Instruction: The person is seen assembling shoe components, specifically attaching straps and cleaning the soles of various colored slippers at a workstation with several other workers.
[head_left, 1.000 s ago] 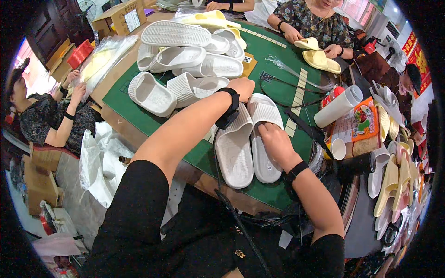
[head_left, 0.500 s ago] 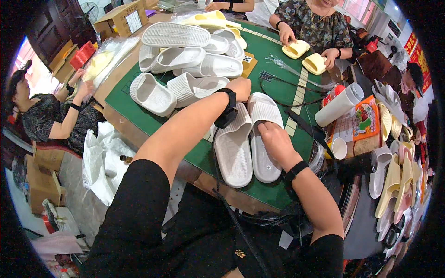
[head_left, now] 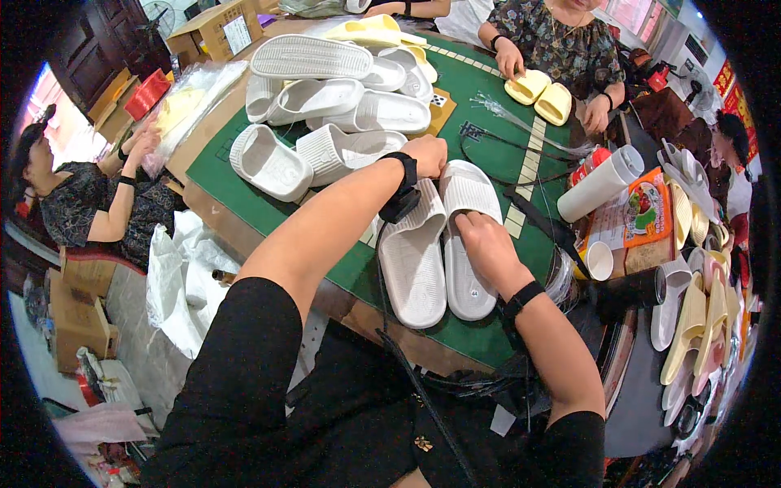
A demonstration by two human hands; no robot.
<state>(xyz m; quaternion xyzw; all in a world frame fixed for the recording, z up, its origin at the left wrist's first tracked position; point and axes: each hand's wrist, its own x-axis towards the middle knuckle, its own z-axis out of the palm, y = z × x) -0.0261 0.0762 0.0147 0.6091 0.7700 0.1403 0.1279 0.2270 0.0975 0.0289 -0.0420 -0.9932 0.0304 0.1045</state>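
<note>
Two white slide slippers stand side by side on the green table mat, toes pointing away from me: a left slipper (head_left: 413,268) and a right slipper (head_left: 469,272). My left hand (head_left: 426,155) is closed at the toe end, beside the straps; what its fingers hold, if anything, is hidden. My right hand (head_left: 486,246) is closed over the right slipper, with its fingertips at the opening under the strap. Whatever sits in those fingertips cannot be made out. Left of the pair lies a pile of more white slippers (head_left: 311,57), several of them upright and one sole up.
Black straps (head_left: 541,224) and a bundle of clear ties (head_left: 508,114) lie right of the pair. Beyond stand a white bottle (head_left: 600,183), a paper cup (head_left: 599,260) and more slippers (head_left: 687,329). Opposite, a co-worker's hand (head_left: 509,58) touches yellow slippers (head_left: 554,103).
My hands stay in nearly the same places. The co-worker's yellow slippers now sit close together, and one of that person's hands has come off them. The person at left has shifted their hands.
</note>
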